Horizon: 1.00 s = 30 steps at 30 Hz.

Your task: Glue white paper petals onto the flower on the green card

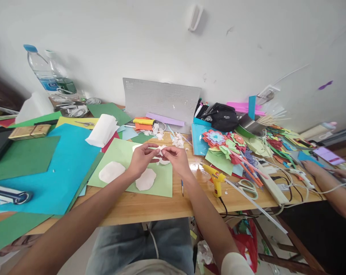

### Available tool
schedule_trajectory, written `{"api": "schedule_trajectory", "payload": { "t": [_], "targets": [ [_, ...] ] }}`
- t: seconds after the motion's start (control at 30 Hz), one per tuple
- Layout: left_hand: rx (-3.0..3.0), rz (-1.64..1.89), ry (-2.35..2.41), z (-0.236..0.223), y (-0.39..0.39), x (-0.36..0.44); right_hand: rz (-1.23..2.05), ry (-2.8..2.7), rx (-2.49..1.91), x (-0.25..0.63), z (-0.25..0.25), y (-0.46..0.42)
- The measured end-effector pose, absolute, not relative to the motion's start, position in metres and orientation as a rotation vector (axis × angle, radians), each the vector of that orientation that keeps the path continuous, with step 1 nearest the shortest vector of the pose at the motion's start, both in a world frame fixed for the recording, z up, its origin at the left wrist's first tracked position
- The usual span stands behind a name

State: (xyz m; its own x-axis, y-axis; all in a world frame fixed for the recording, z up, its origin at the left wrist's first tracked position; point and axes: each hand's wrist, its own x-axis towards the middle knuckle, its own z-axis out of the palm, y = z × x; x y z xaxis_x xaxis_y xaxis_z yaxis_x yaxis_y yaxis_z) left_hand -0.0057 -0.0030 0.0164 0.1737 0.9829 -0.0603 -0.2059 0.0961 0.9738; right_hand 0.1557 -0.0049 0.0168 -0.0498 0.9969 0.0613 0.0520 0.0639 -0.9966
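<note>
A small white paper piece (160, 150) is pinched between the nearly closed fingers of the left hand (142, 157) and right hand (177, 158), above a light green sheet (164, 187). A yellow glue gun (217, 184) is seen to the right on the tabletop (150, 212).

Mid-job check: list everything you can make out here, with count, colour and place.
Rounded paper pieces: at least three, white, on the sheet
Sheet: one, pale green, under the hands
Table: one, wood-brown, below everything
Glue gun: one, yellow, right of the right hand
Scissors: one pair, pale-handled, beside it
Paper flowers: several, multicoloured, behind it
Pouch: one, black, behind them
Board: one, grey, against the wall
Bottles: two, clear, back left
Large paper: one, blue, left
Smaller clutter: uncountable, mixed colours, both sides
Co-worker's hand: far right
Left hand, right hand: two, bare, centre, pinching small white paper
</note>
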Motion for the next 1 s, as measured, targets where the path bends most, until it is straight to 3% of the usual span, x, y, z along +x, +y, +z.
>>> {"api": "schedule_trajectory", "payload": {
  "t": [1.0],
  "targets": [
    [1.385, 1.189, 1.156, 0.011, -0.005, -0.007, 1.379, -1.288, -1.218, 0.154, 0.027, -0.01]
  ]
}}
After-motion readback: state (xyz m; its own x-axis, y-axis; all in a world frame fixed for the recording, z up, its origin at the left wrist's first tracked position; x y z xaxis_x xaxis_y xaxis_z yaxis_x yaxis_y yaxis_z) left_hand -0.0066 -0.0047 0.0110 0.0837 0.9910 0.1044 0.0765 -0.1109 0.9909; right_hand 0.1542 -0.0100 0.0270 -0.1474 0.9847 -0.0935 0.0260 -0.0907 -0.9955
